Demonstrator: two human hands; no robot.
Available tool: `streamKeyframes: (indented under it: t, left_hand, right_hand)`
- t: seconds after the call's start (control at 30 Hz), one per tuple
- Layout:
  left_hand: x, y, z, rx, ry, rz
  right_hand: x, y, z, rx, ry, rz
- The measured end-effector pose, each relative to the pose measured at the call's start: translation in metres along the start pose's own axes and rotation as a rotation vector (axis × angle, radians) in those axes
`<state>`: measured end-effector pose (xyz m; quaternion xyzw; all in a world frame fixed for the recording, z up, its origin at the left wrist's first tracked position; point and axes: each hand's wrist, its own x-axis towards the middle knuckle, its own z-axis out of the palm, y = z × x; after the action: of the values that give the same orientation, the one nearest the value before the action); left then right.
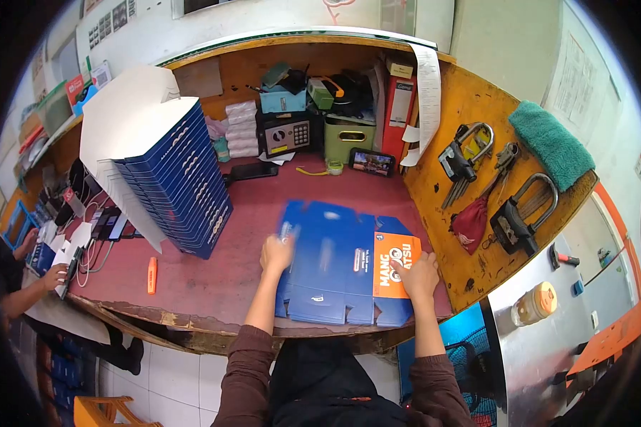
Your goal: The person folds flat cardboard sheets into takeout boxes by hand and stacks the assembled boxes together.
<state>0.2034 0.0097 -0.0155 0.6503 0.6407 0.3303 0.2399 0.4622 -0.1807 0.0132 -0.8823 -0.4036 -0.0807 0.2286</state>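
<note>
From my remote seat I look down on a dull red worktop (256, 203), its front edge chipped and rough, above a white tiled floor (171, 370); a scuffed yellow-brown wooden panel (491, 92) flanks the right edge, bearing 2 black padlocks (509, 224) and a nubby green towel (553, 146). Flat blue cardboard sheets (324, 267), notched along their borders, lie stacked by the front edge, toward the front right corner. The left hand (276, 252), blurred, curls at their left side; the right hand (420, 276) lies over their right side; whether either grips, I cannot tell. A tall, ribbed tower of blue boxes (181, 178) stands toward the left, an orange marker (152, 276) between it and the front edge
</note>
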Motion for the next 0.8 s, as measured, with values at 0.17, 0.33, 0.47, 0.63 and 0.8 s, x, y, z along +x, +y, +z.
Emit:
streamKeyframes:
  t: [0.17,0.33,0.47,0.63,0.8]
  left_hand:
    - [0.022,-0.023,-0.001,-0.692,-0.256,-0.135]
    - [0.028,-0.004,-0.018,-0.752,-0.296,-0.126]
    - [0.008,0.029,-0.051,-0.604,-0.122,0.116]
    - [-0.043,0.061,-0.114,-0.889,-0.117,0.264]
    - [-0.091,0.032,-0.163,-1.003,0.005,0.307]
  right_hand:
    - [-0.007,-0.005,0.000,-0.010,0.022,0.012]
    - [-0.006,-0.007,-0.001,0.014,-0.021,0.046]
    - [0.002,0.008,0.008,0.131,0.020,0.034]
    - [0.018,0.005,-0.005,0.951,0.109,0.080]
    - [-0.017,-0.012,-0.097,1.394,0.046,-0.208]
